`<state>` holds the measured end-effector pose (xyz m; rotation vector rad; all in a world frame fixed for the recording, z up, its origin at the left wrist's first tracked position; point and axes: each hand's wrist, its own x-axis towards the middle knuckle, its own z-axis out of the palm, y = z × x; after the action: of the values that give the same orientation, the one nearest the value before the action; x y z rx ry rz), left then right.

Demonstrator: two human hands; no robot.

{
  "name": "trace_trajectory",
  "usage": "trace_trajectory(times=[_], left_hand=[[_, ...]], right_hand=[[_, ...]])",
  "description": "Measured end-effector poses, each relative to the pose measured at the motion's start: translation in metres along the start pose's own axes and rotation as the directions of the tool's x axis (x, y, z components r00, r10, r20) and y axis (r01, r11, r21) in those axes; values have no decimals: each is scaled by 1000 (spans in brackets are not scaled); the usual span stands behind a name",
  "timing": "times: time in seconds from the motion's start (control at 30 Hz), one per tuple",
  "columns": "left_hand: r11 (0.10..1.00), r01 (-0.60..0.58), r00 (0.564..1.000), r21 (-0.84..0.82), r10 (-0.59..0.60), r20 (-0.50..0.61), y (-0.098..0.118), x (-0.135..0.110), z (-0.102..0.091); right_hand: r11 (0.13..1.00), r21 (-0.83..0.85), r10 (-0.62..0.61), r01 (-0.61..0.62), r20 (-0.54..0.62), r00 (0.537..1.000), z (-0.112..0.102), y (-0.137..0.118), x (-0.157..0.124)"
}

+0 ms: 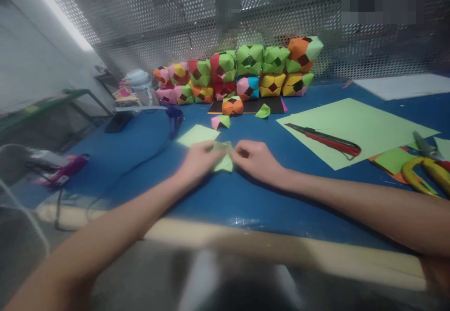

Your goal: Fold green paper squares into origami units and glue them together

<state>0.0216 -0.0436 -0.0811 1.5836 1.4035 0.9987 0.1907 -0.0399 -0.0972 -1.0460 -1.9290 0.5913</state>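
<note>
Between my two hands a small piece of folded light green paper [224,163] rests low over the blue table. My left hand [201,159] grips its left side, thumb and fingers closed on it. At its right edge my right hand [253,159] pinches the paper, fingers curled. Just beyond my left hand lies a flat light green paper square [198,134]. A pink and green folded piece [221,122] and a small green folded piece [263,111] sit farther back, near an orange paper ball [232,106].
Stacked origami cubes [250,60] line the back by a perforated metal screen. On the right, a red and black utility knife [325,140] lies on a large green sheet [365,119], beside yellow-handled scissors [425,173]. A phone [118,122] and cables are on the left.
</note>
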Motion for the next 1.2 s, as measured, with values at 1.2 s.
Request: trace_trajectory(times=[1.2], left_hand=[[845, -466, 883, -261, 461, -83, 38, -38, -2]], right_hand=[[990, -97, 108, -99, 95, 990, 69, -33, 126]])
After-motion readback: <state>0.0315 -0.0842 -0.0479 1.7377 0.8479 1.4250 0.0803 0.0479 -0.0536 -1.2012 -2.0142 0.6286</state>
